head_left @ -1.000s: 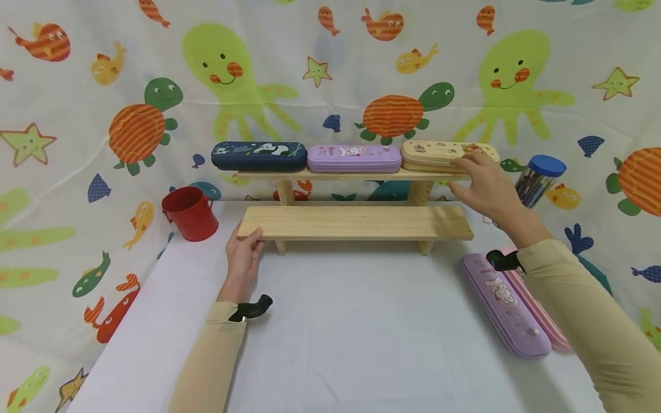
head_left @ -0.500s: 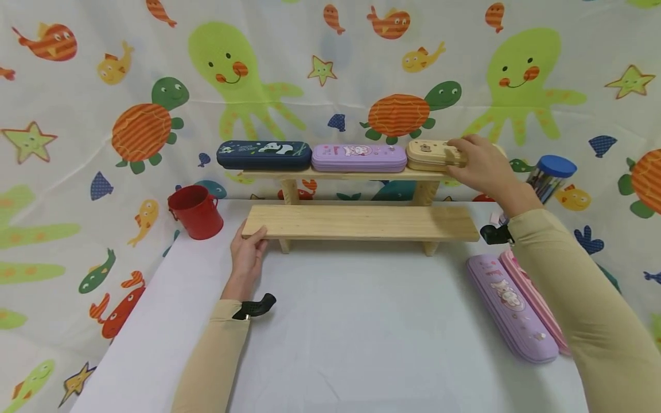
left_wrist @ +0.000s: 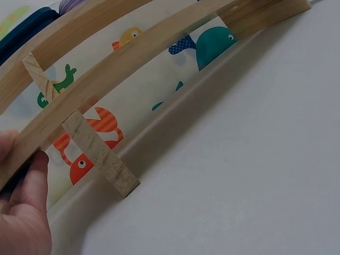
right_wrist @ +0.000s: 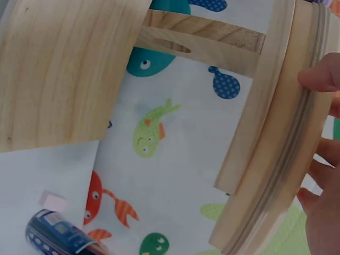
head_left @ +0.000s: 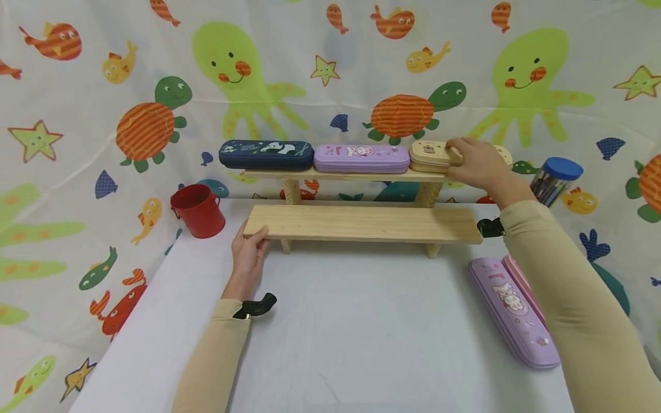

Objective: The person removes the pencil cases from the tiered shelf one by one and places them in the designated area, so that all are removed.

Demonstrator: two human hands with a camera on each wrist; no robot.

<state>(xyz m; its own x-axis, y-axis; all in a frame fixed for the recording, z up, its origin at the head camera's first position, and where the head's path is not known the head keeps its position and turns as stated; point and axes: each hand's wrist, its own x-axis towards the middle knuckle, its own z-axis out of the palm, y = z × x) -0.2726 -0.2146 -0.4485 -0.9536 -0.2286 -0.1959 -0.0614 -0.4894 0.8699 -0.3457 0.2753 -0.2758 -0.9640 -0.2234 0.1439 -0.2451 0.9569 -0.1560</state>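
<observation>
Farther along cream case (head_left: 428, 155), right hand (head_left: 480, 166)

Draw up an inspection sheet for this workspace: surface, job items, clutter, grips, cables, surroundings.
Surface: white tabletop, faint creases.
Job items: wooden shelf; navy case, lilac case and cream case in a row on top.
Clutter: red bucket at left; blue-lidded jar, purple case and partly hidden pink item at right.
Grips: left grip holds the wooden shelf; right grip holds the cream case.
Cables: nothing seen.
Surroundings: sea-creature cloth behind.
</observation>
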